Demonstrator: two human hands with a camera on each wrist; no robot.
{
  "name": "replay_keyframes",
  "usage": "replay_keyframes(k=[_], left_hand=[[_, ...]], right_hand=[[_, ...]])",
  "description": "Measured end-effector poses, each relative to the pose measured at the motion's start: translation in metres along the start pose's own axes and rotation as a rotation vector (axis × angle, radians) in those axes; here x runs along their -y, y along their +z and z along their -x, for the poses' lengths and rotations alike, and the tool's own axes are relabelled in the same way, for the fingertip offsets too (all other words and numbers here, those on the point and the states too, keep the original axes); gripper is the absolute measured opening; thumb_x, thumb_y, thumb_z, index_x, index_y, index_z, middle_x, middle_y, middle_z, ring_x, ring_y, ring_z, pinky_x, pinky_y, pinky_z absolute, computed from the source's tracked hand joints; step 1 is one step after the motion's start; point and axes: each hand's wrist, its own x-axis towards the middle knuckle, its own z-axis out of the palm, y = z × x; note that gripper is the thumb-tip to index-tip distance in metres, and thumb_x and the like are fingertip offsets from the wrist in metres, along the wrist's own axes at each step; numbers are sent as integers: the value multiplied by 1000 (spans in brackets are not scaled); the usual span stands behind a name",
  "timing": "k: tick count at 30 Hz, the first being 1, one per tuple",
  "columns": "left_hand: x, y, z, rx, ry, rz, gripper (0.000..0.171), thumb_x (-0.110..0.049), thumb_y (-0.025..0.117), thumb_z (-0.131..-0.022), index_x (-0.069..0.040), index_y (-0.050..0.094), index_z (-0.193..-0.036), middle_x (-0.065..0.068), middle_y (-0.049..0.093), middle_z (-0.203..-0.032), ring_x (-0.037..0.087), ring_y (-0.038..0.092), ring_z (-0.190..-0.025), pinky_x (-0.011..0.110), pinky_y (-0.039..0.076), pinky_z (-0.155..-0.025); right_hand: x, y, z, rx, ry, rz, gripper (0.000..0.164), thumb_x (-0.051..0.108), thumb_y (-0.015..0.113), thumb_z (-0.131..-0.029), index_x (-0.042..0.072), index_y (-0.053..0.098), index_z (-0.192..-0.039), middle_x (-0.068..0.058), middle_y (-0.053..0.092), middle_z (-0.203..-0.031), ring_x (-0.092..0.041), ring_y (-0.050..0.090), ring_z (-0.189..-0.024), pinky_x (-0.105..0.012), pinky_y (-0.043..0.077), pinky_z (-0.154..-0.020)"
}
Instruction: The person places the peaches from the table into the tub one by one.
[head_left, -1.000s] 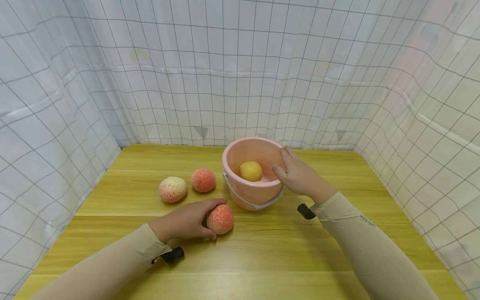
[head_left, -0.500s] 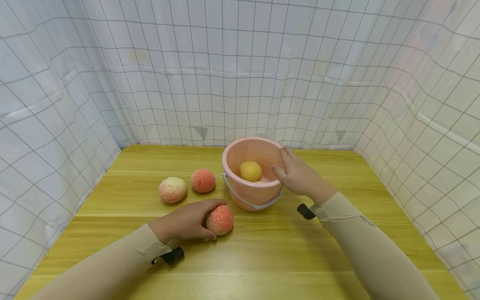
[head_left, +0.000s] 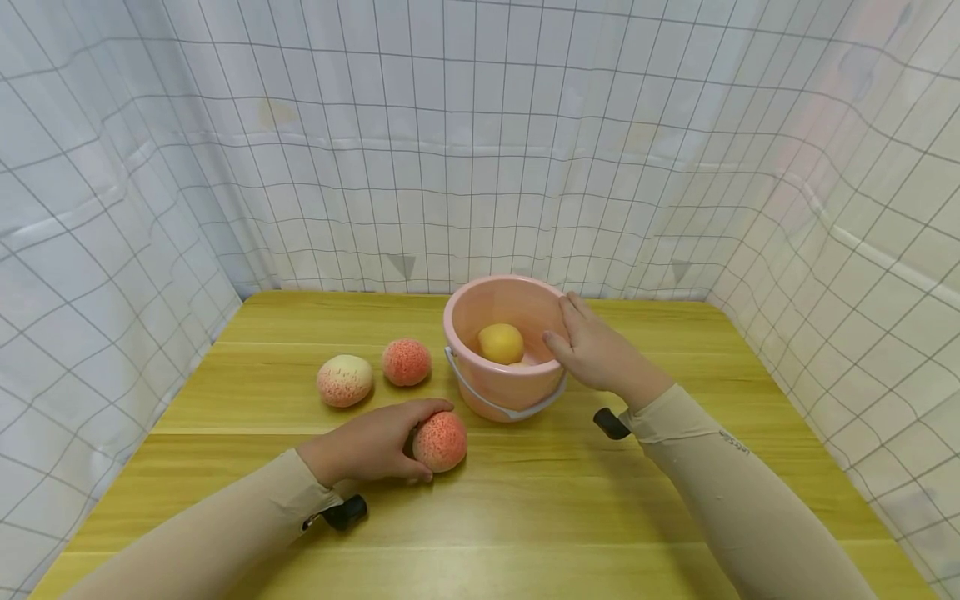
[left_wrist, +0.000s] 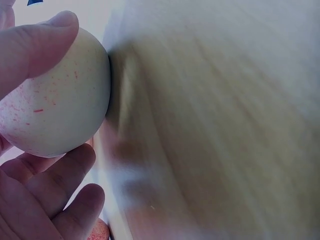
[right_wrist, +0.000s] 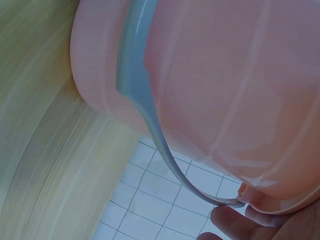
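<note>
My left hand (head_left: 375, 440) grips a speckled red-and-cream peach (head_left: 440, 442) in front of the bucket, thumb on the near side and fingers on the far side. Up close in the left wrist view, the peach (left_wrist: 60, 107) shows its pale side between thumb and fingers, right at the tabletop. A pink bucket (head_left: 501, 385) stands upright at the middle of the table. My right hand (head_left: 603, 350) holds its right rim, with the thumb over the inside. Inside the bucket lies a yellow fruit (head_left: 502, 343), partly covering something paler below it. The grey handle (right_wrist: 167, 150) hangs down along the bucket wall.
Left of the bucket, two more peaches rest on the wooden table (head_left: 525, 517): a red one (head_left: 407, 362) and a paler one (head_left: 345, 382). A white grid-patterned curtain (head_left: 495, 167) closes off the back and both sides.
</note>
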Motion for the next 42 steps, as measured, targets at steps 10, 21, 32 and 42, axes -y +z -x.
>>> replay_keyframes(k=[10, 21, 32, 42], left_hand=[[0, -1, 2, 2, 15, 2, 89, -32, 92, -81, -16, 47, -156, 0, 61, -146, 18, 60, -131, 50, 48, -114], [0, -3, 5, -4, 39, 23, 88, -32, 91, -83, -15, 47, -157, -1, 61, -146, 16, 60, -129, 49, 49, -112], [-3, -7, 6, -29, 67, 9, 88, -31, 91, -82, -17, 47, -157, -6, 60, -148, 12, 58, -133, 45, 48, -115], [-8, -16, 9, -90, 120, -76, 87, -36, 91, -82, -19, 48, -156, -3, 63, -145, 15, 64, -127, 46, 54, -106]], right_hand=[[0, 0, 0, -2, -5, -1, 83, 48, 38, -111, -5, 6, -166, -26, 2, -175, -43, 14, -162, -59, 21, -130], [0, 0, 1, 4, -3, 9, 84, 50, 36, -111, -5, 5, -166, -26, 2, -175, -42, 13, -163, -58, 21, -130], [3, -1, 1, -2, -8, 3, 83, 47, 38, -111, -7, 6, -166, -27, 4, -175, -43, 13, -162, -59, 20, -130], [2, -1, 1, -8, -3, 0, 82, 45, 40, -111, -5, 7, -166, -26, 4, -175, -43, 13, -162, -59, 21, -130]])
